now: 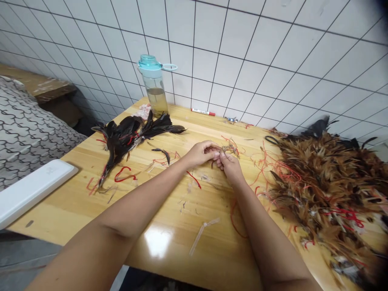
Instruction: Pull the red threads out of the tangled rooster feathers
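My left hand (203,154) and my right hand (230,165) meet over the middle of the table, thumbs and fingertips pinched close together. Between them is a small brownish tuft (224,150) of feather-like strands; its exact form is too small to tell. Just behind the fingertips lie red thread scraps (234,144). To the left of my left hand is a loose dark feather (163,154). A short red cord (194,180) lies below the hands on the wood, and tangled red thread (273,165) spreads to the right of my right hand.
A large heap of brown feathers (327,173) covers the table's right side. Bundled black feathers (121,135) lie at left, near a bottle (156,91) holding yellowish liquid. A red marker (203,112) lies along the tiled wall (209,56). A white case (36,190) overlaps the left edge.
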{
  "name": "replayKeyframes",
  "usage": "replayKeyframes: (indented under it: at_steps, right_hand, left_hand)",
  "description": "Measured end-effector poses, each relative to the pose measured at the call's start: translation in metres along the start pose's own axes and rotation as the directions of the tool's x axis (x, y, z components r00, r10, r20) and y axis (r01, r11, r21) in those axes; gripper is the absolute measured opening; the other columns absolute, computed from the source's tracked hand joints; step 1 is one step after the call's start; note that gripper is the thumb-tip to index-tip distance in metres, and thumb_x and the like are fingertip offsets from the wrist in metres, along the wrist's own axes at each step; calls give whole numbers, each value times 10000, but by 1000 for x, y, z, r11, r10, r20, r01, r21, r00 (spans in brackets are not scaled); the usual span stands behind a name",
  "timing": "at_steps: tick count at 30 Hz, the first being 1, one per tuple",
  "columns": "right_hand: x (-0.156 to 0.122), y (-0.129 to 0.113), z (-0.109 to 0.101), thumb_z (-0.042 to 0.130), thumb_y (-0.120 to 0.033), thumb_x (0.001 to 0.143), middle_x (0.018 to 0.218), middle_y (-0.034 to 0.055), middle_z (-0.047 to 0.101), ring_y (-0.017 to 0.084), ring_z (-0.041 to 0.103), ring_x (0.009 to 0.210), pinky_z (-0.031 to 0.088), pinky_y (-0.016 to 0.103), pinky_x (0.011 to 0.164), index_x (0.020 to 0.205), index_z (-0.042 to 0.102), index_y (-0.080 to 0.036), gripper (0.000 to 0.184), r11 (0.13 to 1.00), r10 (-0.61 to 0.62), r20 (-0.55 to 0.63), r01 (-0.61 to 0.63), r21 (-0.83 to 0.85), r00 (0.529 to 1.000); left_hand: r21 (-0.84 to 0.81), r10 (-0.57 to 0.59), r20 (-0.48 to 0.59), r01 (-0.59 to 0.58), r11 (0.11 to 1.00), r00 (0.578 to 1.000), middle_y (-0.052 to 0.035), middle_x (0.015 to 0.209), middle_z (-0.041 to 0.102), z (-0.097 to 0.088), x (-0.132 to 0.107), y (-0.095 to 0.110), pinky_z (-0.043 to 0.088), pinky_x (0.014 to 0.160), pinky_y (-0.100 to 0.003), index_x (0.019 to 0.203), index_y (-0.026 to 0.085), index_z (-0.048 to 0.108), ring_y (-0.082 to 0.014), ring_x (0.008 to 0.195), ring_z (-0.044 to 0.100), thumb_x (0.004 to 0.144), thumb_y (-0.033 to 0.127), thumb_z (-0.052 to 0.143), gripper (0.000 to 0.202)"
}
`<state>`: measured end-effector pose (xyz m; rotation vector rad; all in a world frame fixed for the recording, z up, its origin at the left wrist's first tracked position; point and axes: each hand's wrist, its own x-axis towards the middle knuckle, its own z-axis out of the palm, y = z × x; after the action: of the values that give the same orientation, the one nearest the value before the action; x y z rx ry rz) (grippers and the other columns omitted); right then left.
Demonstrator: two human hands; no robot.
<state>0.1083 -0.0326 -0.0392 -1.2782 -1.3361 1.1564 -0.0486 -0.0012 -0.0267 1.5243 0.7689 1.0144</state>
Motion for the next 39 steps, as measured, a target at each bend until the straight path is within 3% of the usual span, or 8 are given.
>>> replayKeyframes:
  at_steps: [4, 8, 11, 16, 22, 32, 36, 39]
  right_hand:
    - [-2, 5, 8, 553, -648, 748, 540, -7, 532, 106, 460, 498, 395, 248, 506, 619, 532, -199, 468, 999, -1, 9, 1, -53, 1000]
    - [-5, 4, 11, 508, -591, 800, 606, 3, 558, 134, 501, 586, 433, 274, 596, 654, 553, -205, 415, 970, -119, 51, 127, -206, 992]
    - [-7, -1, 10, 537, -502, 807, 718, 16, 597, 151, 526, 668, 453, 291, 665, 772, 603, -203, 308, 942, -192, 51, 198, -271, 980]
    - [-4, 1, 2, 576, -484, 797, 790, 29, 613, 145, 523, 685, 465, 300, 698, 859, 598, -191, 301, 954, -189, -19, 179, -239, 982]
    - [-1, 6, -1, 616, -498, 770, 780, 25, 609, 140, 520, 671, 456, 296, 676, 894, 609, -184, 337, 967, -172, -24, 164, -193, 985]
    - [-1, 4, 0, 614, -480, 785, 697, 16, 606, 151, 541, 705, 440, 287, 704, 725, 665, -195, 295, 959, -201, 122, 221, -179, 972]
    - [0, 6, -3, 601, -494, 782, 574, -29, 499, 116, 445, 555, 368, 255, 568, 738, 645, -199, 302, 992, -94, 45, 98, -84, 995]
    - [3, 9, -8, 618, -524, 749, 545, -41, 468, 104, 398, 511, 303, 245, 512, 743, 634, -198, 326, 999, -28, -59, 27, -24, 998]
  left_hand:
    - [-67, -19, 12, 20, 998, 1000, -37, 759, 651, 12, -3, 0, 485, 625, -273, 895, 158, 668, -126, 611, 595, 707, 398, 739, 312]
    - [-124, -39, -36, 34, 992, 999, 7, 645, 587, 11, -4, 3, 442, 565, -253, 784, 158, 616, -105, 549, 536, 712, 417, 730, 292]
    - [-120, -26, -164, 6, 993, 986, 16, 663, 560, 2, -2, 3, 417, 604, -234, 723, 155, 571, -88, 602, 504, 720, 412, 718, 296]
    - [-53, 25, -344, -46, 998, 939, 33, 668, 496, -16, 4, 1, 366, 622, -222, 690, 158, 531, -77, 622, 430, 719, 386, 699, 284]
    - [79, 82, -316, -60, 995, 945, 24, 674, 505, -18, 5, 6, 367, 643, -237, 677, 154, 541, -90, 637, 437, 730, 358, 680, 252]
    - [99, 107, -102, -97, 990, 989, -28, 800, 638, -12, 2, 5, 434, 714, -247, 848, 132, 624, -111, 719, 555, 772, 402, 665, 283]
    - [185, 77, -254, -29, 982, 964, -39, 854, 660, -18, 5, -1, 447, 725, -248, 933, 140, 636, -115, 741, 570, 811, 332, 605, 230]
    - [444, 52, -288, 85, 892, 956, -32, 812, 638, -25, 5, -4, 440, 712, -264, 853, 143, 648, -124, 715, 550, 793, 240, 586, 131]
